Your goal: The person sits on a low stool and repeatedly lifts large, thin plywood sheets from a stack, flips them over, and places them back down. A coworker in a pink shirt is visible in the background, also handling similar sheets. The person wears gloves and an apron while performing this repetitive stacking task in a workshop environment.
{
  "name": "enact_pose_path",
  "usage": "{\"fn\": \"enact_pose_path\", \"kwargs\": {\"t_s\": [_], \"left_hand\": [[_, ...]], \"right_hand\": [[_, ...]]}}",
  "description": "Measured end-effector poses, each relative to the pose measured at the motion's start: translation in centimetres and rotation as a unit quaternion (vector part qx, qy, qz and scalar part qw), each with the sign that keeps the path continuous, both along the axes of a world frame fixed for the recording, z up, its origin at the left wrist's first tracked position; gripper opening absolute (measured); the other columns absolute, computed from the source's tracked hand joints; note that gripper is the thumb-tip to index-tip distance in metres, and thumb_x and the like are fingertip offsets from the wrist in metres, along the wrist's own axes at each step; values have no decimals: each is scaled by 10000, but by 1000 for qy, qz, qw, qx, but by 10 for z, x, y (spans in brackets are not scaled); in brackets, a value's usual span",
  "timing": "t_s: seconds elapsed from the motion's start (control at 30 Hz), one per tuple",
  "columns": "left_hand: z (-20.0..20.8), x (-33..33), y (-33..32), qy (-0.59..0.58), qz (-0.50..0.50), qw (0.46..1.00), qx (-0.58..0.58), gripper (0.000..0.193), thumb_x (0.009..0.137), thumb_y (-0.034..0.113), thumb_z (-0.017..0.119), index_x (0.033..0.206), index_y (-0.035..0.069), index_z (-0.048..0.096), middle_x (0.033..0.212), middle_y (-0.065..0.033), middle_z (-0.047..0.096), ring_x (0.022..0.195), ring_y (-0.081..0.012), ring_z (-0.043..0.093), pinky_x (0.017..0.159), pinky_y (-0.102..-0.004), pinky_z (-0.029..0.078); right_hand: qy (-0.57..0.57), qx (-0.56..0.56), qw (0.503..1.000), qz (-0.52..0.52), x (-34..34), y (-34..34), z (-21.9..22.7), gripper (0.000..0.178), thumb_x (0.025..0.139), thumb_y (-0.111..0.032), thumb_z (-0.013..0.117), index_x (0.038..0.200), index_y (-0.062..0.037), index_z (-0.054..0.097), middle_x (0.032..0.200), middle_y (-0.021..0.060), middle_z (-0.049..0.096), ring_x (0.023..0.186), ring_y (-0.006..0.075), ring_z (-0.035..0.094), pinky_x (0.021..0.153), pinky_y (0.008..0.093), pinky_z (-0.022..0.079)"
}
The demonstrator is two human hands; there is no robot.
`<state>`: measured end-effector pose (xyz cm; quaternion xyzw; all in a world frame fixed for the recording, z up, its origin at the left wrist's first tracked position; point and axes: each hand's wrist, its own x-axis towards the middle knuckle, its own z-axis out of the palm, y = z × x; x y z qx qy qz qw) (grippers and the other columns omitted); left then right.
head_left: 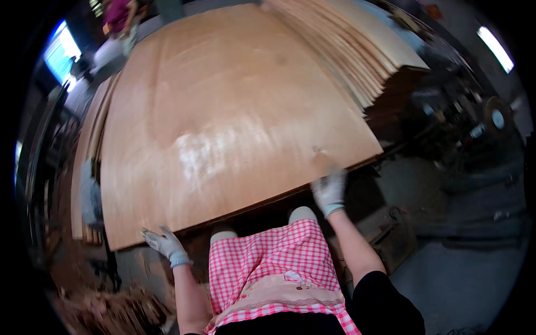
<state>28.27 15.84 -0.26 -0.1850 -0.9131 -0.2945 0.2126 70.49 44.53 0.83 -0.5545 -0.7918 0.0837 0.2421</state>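
Note:
A broad, thin sheet of pale brown wood veneer lies in front of me, its surface shiny near the middle. At its near left edge rests my left hand in a whitish glove with a pale blue cuff, thumb and fingers spread apart. My right hand, gloved alike, is at the near edge further right and smeared by motion. Just beyond its fingertips shows a small blurred brown patch; whether it is a loose piece or part of the sheet, I cannot tell.
Stacked wood sheets stand at the far right, more sheets at the left. Dark machinery is on the right. Wood scraps lie on the floor at lower left. Another person stands at the far left.

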Motion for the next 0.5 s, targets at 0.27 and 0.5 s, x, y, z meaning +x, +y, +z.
{"fn": "enact_pose_path", "kwargs": {"t_s": [0.27, 0.5], "left_hand": [[-5, 27, 32, 41, -424, 842, -331, 609, 859, 301, 532, 1422, 99, 415, 1509, -206, 309, 1400, -391, 262, 1156, -549, 145], [7, 26, 40, 12, -428, 855, -293, 604, 839, 334, 588, 1379, 96, 464, 1458, -202, 386, 1363, -393, 315, 1150, -549, 148]], "right_hand": [[-135, -40, 960, 242, -38, -6, -24, 573, 935, -417, 486, 1440, -157, 410, 1531, 145, 309, 1426, 333, 246, 1174, 479, 140], [-137, -34, 960, 241, -54, -16, -29, 625, 928, -451, 472, 1446, -113, 386, 1534, 168, 287, 1425, 353, 234, 1173, 483, 145]]}}
